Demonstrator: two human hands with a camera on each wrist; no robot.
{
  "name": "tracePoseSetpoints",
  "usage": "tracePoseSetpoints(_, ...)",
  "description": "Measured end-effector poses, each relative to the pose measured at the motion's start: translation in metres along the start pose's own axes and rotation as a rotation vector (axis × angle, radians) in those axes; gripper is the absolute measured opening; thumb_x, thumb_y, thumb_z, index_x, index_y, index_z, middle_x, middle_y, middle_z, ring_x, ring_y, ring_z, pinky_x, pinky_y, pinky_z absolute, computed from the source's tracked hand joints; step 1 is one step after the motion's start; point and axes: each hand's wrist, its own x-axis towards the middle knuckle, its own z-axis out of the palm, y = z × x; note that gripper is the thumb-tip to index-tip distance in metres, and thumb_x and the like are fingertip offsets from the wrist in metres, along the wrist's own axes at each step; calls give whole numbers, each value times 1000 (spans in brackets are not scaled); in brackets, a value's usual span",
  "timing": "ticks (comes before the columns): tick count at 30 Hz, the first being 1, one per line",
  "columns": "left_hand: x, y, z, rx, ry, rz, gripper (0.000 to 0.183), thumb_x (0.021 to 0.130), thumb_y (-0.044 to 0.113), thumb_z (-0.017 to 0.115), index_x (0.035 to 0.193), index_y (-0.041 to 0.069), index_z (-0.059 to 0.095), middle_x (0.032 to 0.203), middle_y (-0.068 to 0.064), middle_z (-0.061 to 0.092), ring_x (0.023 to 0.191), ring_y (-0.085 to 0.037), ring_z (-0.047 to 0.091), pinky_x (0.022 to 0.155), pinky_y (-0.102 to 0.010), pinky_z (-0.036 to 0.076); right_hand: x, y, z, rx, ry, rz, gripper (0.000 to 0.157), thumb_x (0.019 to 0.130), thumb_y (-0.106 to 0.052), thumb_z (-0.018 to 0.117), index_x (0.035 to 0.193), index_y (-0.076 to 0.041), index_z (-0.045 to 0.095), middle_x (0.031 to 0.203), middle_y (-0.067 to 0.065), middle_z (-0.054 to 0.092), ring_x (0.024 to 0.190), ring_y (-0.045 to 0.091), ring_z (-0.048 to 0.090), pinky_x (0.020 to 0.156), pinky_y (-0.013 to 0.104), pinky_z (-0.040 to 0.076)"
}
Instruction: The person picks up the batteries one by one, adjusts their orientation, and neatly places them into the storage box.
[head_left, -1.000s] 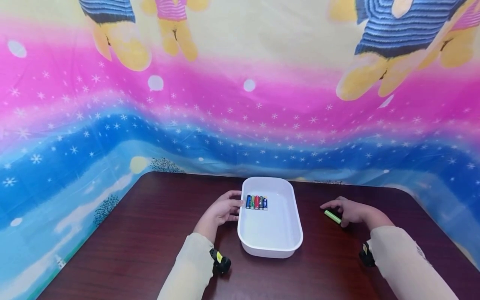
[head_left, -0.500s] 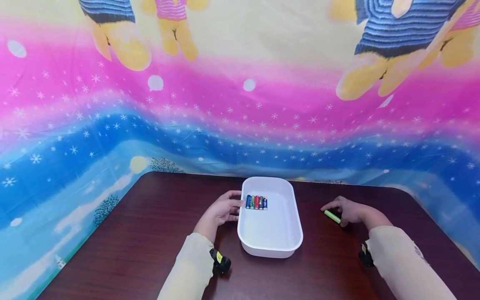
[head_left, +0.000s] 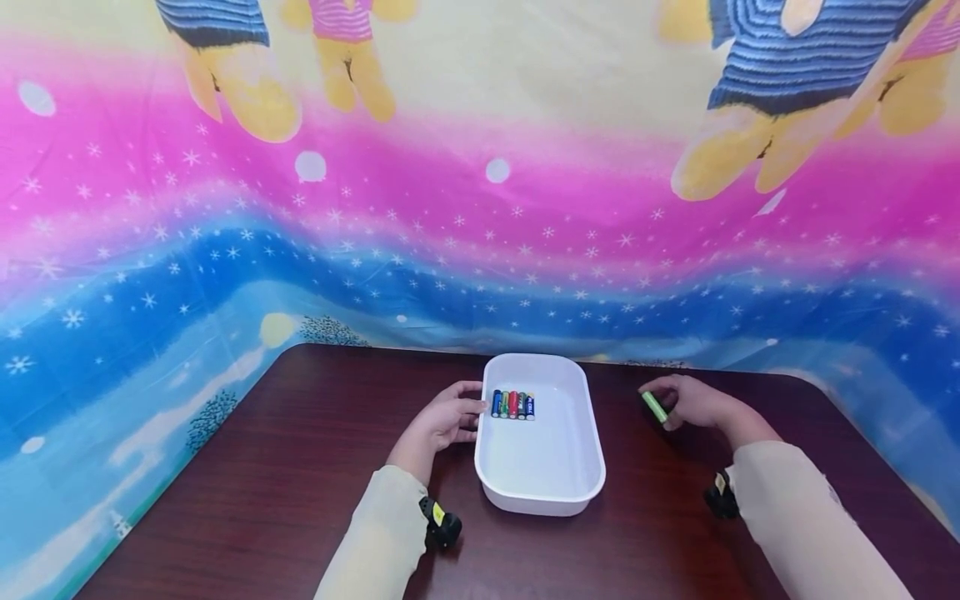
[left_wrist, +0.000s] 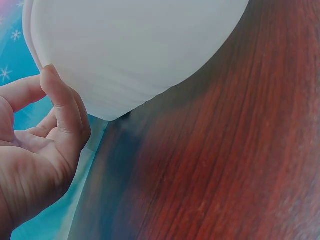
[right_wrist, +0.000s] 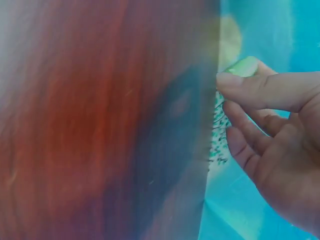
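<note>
My right hand (head_left: 693, 402) pinches a light green battery (head_left: 654, 407) between thumb and fingers, right of the white tray. The right wrist view shows one end of that green battery (right_wrist: 244, 66) above the thumb tip, the rest covered by fingers. My left hand (head_left: 447, 417) rests its fingertips against the left side of the white tray (head_left: 540, 504); in the left wrist view the fingers (left_wrist: 64, 102) bend loosely at the tray's outer wall (left_wrist: 125, 60). Inside the tray, several batteries (head_left: 513, 405) lie side by side in a row by the left wall, in blue, green, red and dark colours.
A dark reddish wooden table (head_left: 300, 467) with rounded far corners carries the tray. Behind and beside it hangs a colourful cloth (head_left: 480, 233) with bears and snowflakes. Each wrist bears a small black camera (head_left: 442, 527).
My right hand has lifted the green battery off the table and moved slightly left and away from me. The left hand, tray and row of batteries have stayed still.
</note>
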Motion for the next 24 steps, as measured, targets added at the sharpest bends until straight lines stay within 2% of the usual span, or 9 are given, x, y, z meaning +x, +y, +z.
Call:
tracePoseSetpoints(4,1,0,-1,2,-1,-2,46,91,6,55,134,5,39,117,-25,54,73,-18,57,65,-36,54,3,-10,-3,91,34,-6,65,68,9,70,128,9,46,114,29,52,101,39,54,71,37,52)
tracePoseSetpoints(16,1,1,-1,-5,-1,-4,46,90,6,55,134,5,39,116,-26,54,72,-18,58,63,-34,54,7,-28,-4,245,91,25,70,74,7,67,135,13,34,123,35,46,101,34,56,80,39,50)
tracePoseSetpoints(24,2,-1,-2,-7,-6,-4,46,91,6,56,134,5,39,116,-26,55,73,-18,58,63,-34,54,11,-47,-2,285,124,49,70,77,4,67,137,11,32,127,34,44,105,34,55,89,43,45)
